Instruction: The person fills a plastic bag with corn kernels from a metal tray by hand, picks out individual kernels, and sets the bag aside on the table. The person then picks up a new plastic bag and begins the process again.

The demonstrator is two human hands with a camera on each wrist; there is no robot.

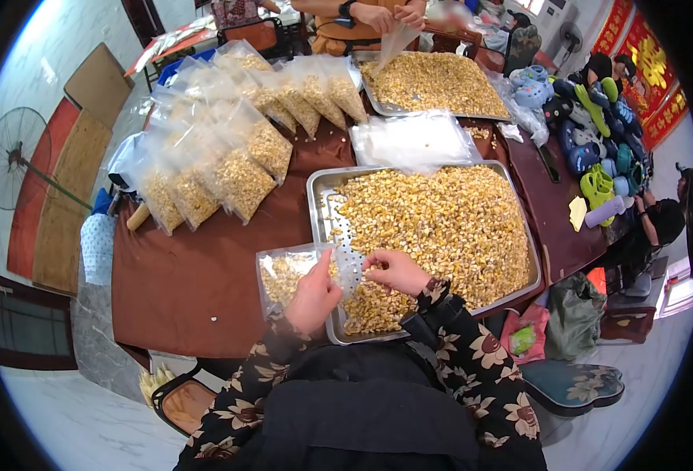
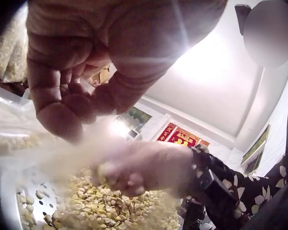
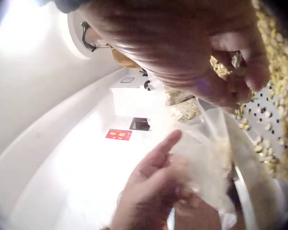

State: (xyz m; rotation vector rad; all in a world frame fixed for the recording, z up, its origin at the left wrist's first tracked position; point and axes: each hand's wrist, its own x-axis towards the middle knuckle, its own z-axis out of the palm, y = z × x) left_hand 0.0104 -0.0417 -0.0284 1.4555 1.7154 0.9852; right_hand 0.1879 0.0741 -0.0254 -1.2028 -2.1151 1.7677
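Observation:
My left hand [image 1: 313, 297] grips a clear plastic bag [image 1: 277, 276] at its mouth end; the bag lies over the tray's left rim with pale yellow pieces inside. Close beside that mouth, my right hand [image 1: 400, 273] is over the metal tray [image 1: 315, 216], fingers curled in on a few corn kernels. Dried corn kernels [image 1: 441, 228] heap up across most of the tray; its perforated bottom shows at the left. In the right wrist view, the right hand's fingers [image 3: 257, 72] bend toward the palm, and the bag [image 3: 206, 163] hangs blurred from the left hand [image 3: 156, 191].
Filled bags [image 1: 237, 169] stand in rows at the table's back left. Behind the tray lies a stack of flat clear bags [image 1: 413, 141]. A second kernel tray [image 1: 433, 82] is farther back, where another person's hands [image 1: 390, 17] hold a bag. Clogs [image 1: 598, 118] pile up at right.

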